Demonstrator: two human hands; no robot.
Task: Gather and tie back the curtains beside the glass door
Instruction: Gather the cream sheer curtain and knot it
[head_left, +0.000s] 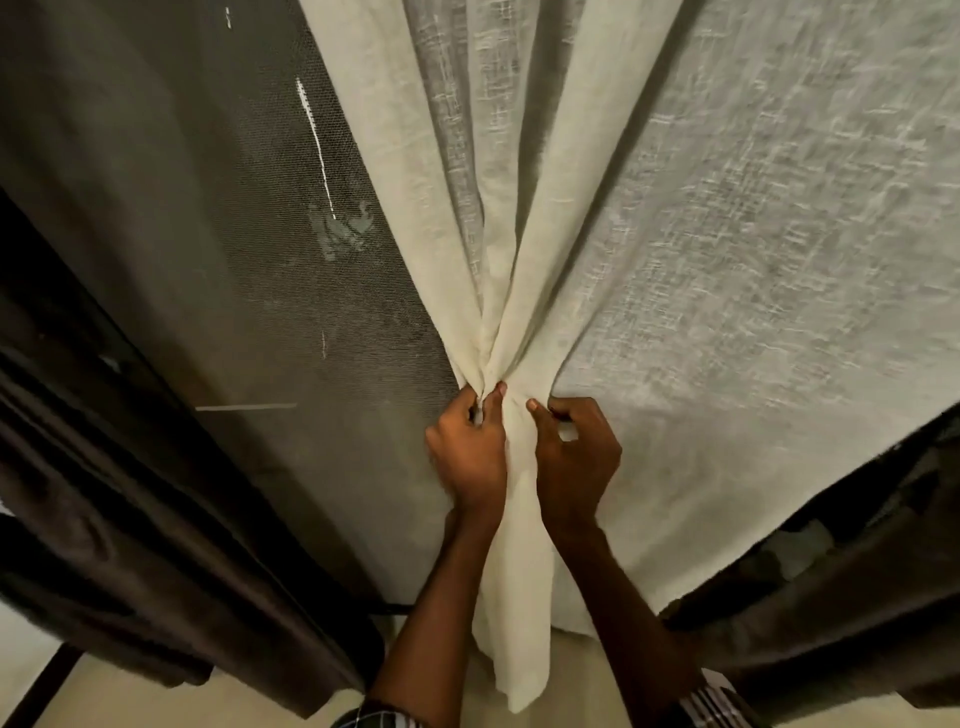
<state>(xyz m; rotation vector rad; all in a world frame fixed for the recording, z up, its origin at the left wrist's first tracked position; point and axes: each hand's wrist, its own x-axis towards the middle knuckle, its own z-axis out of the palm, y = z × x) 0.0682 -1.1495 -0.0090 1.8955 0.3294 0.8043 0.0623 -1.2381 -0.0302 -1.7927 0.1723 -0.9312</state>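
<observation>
A cream sheer curtain (727, 249) hangs in front of the glass door and is bunched into folds at the middle of the view. My left hand (467, 452) pinches the left side of the bunch, fingers closed on the fabric. My right hand (576, 457) grips the right side of the same bunch, thumb pressed against the cloth. Below my hands a gathered tail (519, 623) of the curtain hangs down between my forearms. No tie-back is visible.
The glass door with a dark mesh screen (270, 270) shows left of the sheer. A dark brown heavy curtain (130, 519) hangs at the far left, and another dark curtain (831, 597) at the lower right. Pale floor (156, 701) lies below.
</observation>
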